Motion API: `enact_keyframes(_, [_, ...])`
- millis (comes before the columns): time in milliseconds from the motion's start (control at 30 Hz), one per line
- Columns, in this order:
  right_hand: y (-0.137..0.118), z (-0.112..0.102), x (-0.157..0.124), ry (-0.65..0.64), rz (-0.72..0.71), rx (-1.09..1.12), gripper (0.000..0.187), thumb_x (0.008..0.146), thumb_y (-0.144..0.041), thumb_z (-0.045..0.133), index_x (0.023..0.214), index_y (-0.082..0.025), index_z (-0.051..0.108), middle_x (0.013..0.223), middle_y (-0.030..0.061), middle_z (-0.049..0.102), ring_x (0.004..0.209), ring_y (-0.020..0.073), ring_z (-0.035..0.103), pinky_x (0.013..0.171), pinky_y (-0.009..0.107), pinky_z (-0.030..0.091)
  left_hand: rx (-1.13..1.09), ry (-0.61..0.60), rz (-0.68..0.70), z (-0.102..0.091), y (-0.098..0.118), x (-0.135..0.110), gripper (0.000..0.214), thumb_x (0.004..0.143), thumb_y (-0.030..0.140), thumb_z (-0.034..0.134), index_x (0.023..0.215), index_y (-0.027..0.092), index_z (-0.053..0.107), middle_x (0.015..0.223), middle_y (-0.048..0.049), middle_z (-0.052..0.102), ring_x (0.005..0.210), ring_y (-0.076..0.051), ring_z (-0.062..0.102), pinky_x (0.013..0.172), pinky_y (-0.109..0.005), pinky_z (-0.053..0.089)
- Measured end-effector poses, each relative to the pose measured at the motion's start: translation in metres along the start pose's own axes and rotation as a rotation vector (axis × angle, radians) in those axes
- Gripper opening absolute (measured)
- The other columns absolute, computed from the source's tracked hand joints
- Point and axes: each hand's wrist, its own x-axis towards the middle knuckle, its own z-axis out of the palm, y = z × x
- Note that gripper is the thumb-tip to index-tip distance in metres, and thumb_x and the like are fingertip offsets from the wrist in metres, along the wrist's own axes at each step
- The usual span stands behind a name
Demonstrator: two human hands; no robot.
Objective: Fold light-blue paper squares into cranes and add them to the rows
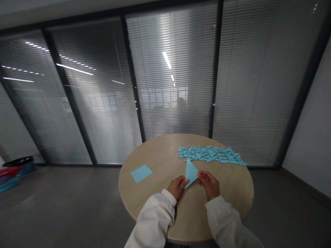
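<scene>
the left hand [178,186] and right hand [209,185] pinch a folded blue paper triangle [191,174] between their fingers [201,176], over the surface [157,165]; it looks light and soft, best held by its edges.

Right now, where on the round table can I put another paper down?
Bare table wood lies between the blue paper square and your left hand, and left of the paper cranes. The cranes crowd the far right edge.

Folded blue paper cranes [209,154] are massed on a round wooden table [155,155], a blue paper square [141,173] is laid at its left, and plastic baskets [18,174] are piled at the frame's left edge.
</scene>
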Motion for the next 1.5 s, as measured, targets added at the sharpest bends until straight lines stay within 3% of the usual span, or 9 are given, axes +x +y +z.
enact_keyframes(333, [-0.001, 0.009, -0.005, -0.271, 0.133, -0.023, 0.038, 0.053, -0.043, 0.070, 0.076, -0.014, 0.061, 0.060, 0.0029, 0.064, 0.053, 0.0165, 0.059, 0.051, 0.027, 0.049, -0.055, 0.219, -0.079, -0.009, 0.000, 0.005, 0.041, 0.067, 0.049, 0.049, 0.045, 0.015, 0.042, 0.045, 0.0052, 0.031, 0.046, -0.008, 0.030, 0.046, -0.021, 0.023])
enact_keyframes(467, [-0.001, 0.010, -0.004, -0.376, 0.198, -0.042, 0.039, 0.052, -0.043, 0.070, 0.076, -0.013, 0.062, 0.057, 0.0025, 0.063, 0.050, 0.0161, 0.059, 0.049, 0.026, 0.048, -0.166, 0.160, -0.131, -0.009, -0.007, 0.009, 0.042, 0.064, 0.052, 0.051, 0.046, 0.015, 0.044, 0.043, 0.0056, 0.031, 0.044, -0.007, 0.029, 0.043, -0.021, 0.021])
enact_keyframes(633, [0.001, 0.011, 0.001, -0.418, 0.231, -0.075, 0.035, 0.049, -0.042, 0.070, 0.068, -0.014, 0.060, 0.055, 0.0001, 0.062, 0.046, 0.0136, 0.058, 0.045, 0.022, 0.045, -0.408, 0.148, -0.165, -0.010, -0.009, 0.018, 0.043, 0.057, 0.054, 0.058, 0.052, 0.013, 0.048, 0.043, 0.0049, 0.037, 0.041, -0.007, 0.033, 0.041, -0.020, 0.022])
enact_keyframes(800, [0.001, 0.012, 0.010, -0.454, 0.203, -0.065, 0.032, 0.053, -0.039, 0.069, 0.068, -0.013, 0.059, 0.052, 0.0002, 0.061, 0.046, 0.0130, 0.057, 0.045, 0.022, 0.043, -0.509, 0.160, -0.166, -0.011, -0.006, 0.026, 0.043, 0.056, 0.052, 0.062, 0.048, 0.012, 0.048, 0.041, 0.0050, 0.039, 0.038, -0.005, 0.033, 0.039, -0.019, 0.021])
enact_keyframes(933, [0.000, 0.012, 0.014, -0.456, 0.200, -0.099, 0.029, 0.055, -0.038, 0.068, 0.066, -0.013, 0.058, 0.050, -0.0006, 0.060, 0.045, 0.0118, 0.056, 0.045, 0.021, 0.042, -0.605, 0.119, -0.176, -0.012, -0.010, 0.035, 0.041, 0.057, 0.050, 0.063, 0.058, 0.009, 0.058, 0.046, 0.0018, 0.049, 0.042, -0.007, 0.041, 0.042, -0.020, 0.029])
enact_keyframes(1033, [0.000, 0.013, 0.012, -0.470, 0.222, -0.111, 0.029, 0.055, -0.038, 0.068, 0.064, -0.013, 0.056, 0.048, -0.0012, 0.059, 0.042, 0.0111, 0.054, 0.044, 0.021, 0.041, -0.585, 0.161, -0.177, -0.015, -0.015, 0.037, 0.044, 0.057, 0.050, 0.062, 0.069, 0.008, 0.063, 0.052, -0.0007, 0.055, 0.046, -0.009, 0.045, 0.045, -0.020, 0.032])
enact_keyframes(1300, [0.001, 0.013, 0.009, -0.537, 0.224, -0.127, 0.031, 0.054, -0.039, 0.068, 0.064, -0.014, 0.053, 0.047, -0.0016, 0.059, 0.042, 0.0103, 0.053, 0.045, 0.021, 0.040, -0.518, 0.254, -0.103, -0.016, -0.015, 0.032, 0.041, 0.061, 0.049, 0.059, 0.067, 0.008, 0.062, 0.054, -0.0022, 0.058, 0.047, -0.010, 0.047, 0.045, -0.020, 0.034])
enact_keyframes(1400, [0.005, 0.013, 0.008, -0.559, 0.244, -0.156, 0.033, 0.052, -0.040, 0.069, 0.062, -0.014, 0.052, 0.045, -0.0018, 0.058, 0.040, 0.0106, 0.052, 0.044, 0.022, 0.041, -0.498, 0.247, -0.127, -0.014, -0.009, 0.030, 0.046, 0.066, 0.054, 0.050, 0.068, 0.010, 0.060, 0.056, -0.0032, 0.059, 0.047, -0.012, 0.049, 0.044, -0.021, 0.035])
enact_keyframes(1500, [0.007, 0.014, 0.006, -0.603, 0.269, -0.178, 0.034, 0.050, -0.041, 0.069, 0.062, -0.015, 0.051, 0.044, -0.0018, 0.057, 0.040, 0.0114, 0.053, 0.045, 0.023, 0.041, -0.317, 0.311, -0.140, -0.014, -0.002, 0.026, 0.046, 0.071, 0.055, 0.041, 0.065, 0.012, 0.058, 0.052, -0.0015, 0.056, 0.046, -0.012, 0.048, 0.044, -0.021, 0.034])
